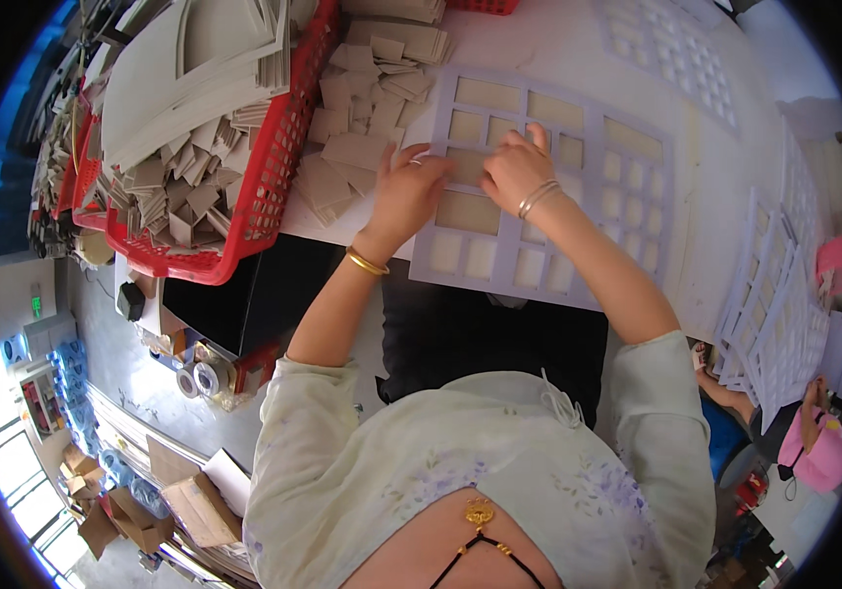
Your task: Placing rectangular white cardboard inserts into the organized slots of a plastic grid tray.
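A pale lavender frame sheet [586, 191] with many rectangular openings lies on the white table before me. Grey-beige card fills several of its openings, including a card rectangle [467, 213] below my hands. My left hand [409, 191] rests at the sheet's left edge, its fingers partly spread and tips beside a card-filled opening. Over the middle of the sheet is my right hand [521, 175], fingers curled together with one raised; whatever is under its fingertips is hidden. Loose grey card pieces [367, 93] lie heaped beyond my left hand.
A red plastic basket [278, 167] full of card pieces and larger sheets stands at the left. Another lavender sheet [671, 54] lies at the far right of the white table [706, 187]. More cut-out sheets [764, 294] are stacked at right, near a person in pink [814, 452].
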A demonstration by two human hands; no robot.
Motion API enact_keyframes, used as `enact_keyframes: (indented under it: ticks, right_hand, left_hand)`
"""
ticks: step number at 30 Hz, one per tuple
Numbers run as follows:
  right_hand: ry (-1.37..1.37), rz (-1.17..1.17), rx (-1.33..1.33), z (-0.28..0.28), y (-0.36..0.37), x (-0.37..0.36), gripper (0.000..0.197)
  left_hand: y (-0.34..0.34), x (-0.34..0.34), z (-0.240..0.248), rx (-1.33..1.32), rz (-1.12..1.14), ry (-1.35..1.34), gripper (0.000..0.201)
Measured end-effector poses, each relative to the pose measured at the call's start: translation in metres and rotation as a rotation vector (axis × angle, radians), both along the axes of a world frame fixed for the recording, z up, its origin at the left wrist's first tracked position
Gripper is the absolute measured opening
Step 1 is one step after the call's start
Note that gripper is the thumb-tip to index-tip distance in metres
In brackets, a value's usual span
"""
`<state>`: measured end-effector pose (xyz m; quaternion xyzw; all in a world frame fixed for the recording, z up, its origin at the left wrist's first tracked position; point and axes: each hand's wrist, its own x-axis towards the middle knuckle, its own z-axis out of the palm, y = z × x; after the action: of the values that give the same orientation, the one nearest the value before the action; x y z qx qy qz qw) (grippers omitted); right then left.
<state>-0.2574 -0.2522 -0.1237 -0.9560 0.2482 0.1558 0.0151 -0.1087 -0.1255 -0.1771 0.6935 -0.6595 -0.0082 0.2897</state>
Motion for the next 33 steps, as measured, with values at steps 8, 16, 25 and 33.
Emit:
enact_keyframes:
  ticks: [8,16,25,33]
  right_hand:
    - [-0.768,-0.081,-0.047,-0.06,0.014,0.086,0.028]
    - [-0.768,-0.157,-0.016,-0.065,0.014,0.104,0.023]
    - [-0.815,-0.199,0.252,-0.023,0.005,0.031,0.011]
    - [-1.052,-0.57,0.635,-0.021,0.029,-0.067,0.01]
  left_hand:
    - [-0.025,0.057,0.018,-0.097,0.373,-0.091,0.018]
    - [-0.039,0.07,0.007,0.008,0.496,-0.317,0.025]
    - [-0.046,0.059,0.001,0.153,0.485,-0.308,0.034]
    - [-0.06,0.047,0.002,0.178,0.526,-0.331,0.034]
